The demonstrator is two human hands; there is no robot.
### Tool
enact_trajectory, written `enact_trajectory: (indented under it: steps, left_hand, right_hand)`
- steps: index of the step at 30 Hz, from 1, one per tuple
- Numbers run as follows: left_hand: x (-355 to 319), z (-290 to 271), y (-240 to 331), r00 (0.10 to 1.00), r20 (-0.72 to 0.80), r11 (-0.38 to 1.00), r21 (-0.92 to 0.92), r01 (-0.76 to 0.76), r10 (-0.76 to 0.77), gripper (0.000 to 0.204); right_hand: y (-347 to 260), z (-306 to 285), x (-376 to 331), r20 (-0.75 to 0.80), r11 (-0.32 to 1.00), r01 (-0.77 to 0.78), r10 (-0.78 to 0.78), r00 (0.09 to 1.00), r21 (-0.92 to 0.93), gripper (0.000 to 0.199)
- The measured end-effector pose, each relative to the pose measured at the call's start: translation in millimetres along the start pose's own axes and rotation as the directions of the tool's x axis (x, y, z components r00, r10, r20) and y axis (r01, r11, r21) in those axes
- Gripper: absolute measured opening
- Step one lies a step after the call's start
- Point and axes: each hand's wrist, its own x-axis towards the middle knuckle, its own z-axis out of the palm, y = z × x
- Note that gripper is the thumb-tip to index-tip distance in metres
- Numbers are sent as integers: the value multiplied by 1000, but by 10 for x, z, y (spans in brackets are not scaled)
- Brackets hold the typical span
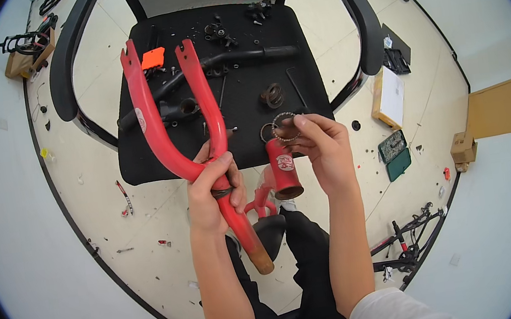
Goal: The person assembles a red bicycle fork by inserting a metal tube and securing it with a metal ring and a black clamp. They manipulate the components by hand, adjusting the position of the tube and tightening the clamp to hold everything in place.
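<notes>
Left hand (211,187) grips red fork (165,129) at its crown; right hand (324,148) pinches bearing ring (284,126) atop red head tube (283,167).

We see bright, even light from overhead — shadows are soft and short. The black padded chair seat (240,85) stays sharp; straight lines bow toward the dark round rim — strong fisheye distortion.

One red fork (183,114), one red tube (283,169), one bearing ring (284,126), two hands.
</notes>
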Motion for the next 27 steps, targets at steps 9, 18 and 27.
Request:
enact_trajectory:
  steps: [9, 18, 27]
  left_hand:
    - [43, 111, -60, 997, -29, 986, -153, -68, 65, 47]
    - [18, -58, 84, 981, -96, 936, -296, -191, 170, 44]
    - [-231, -168, 211, 918, -88, 818, -427, -386, 387, 57]
  right_hand:
    - [-26, -141, -21, 45, 988, -84, 79, 996, 126, 24]
    - [-104, -126, -157, 277, 996, -76, 59, 959, 51, 22]
    - [-73, 47, -231, 414, 993, -115, 111, 903, -15, 25]
